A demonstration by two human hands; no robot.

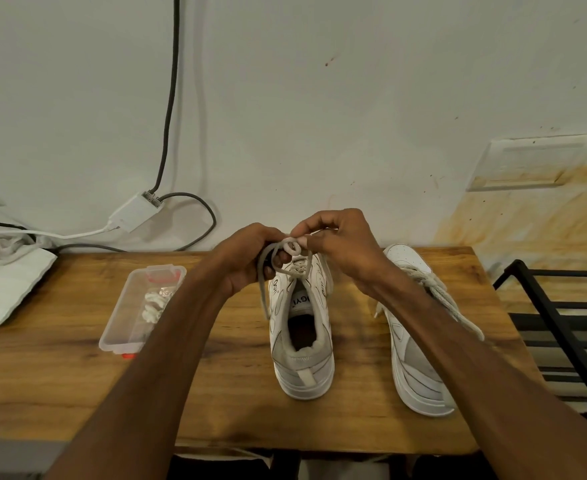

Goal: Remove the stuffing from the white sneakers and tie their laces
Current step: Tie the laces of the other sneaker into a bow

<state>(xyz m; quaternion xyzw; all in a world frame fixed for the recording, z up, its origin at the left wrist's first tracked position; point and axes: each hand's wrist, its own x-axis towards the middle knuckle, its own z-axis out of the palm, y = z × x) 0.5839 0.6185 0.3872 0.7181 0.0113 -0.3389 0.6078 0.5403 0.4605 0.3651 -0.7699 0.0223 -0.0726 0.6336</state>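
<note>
The lace [292, 248] of the nearer sneaker [302, 341] is held just above the tongue, where a small loop has been formed. One strand is clasped in the curled fingers of the left hand [247, 261]. The loop is pinched between thumb and fingertips of the right hand [340, 244], so both grips are closed on the lace. The sneaker stands upright near the middle of the desk [216, 393], heel toward the person. Its opening looks dark and empty, so its filling is judged to be out already.

The lace can be expected to be soft, limp and light, with no shape kept unless tension is maintained. It is best pinched close to the crossing, since a loop held farther out would slacken. The sneaker itself is judged light enough to shift when the bow is pulled tight, so the pull should be kept level and balanced to both sides.

A second sneaker [420, 355] stands to the right, partly hidden by the right forearm, and its laces [439, 292] appear loose and spilled over the side. To the left, white stuffing [153, 304] lies in a clear plastic container [126, 327]. Beyond it are a white sheet [5, 292] and a power adapter [136, 211] against the wall, and a black rack [562, 323] stands beside the desk on the right.
</note>
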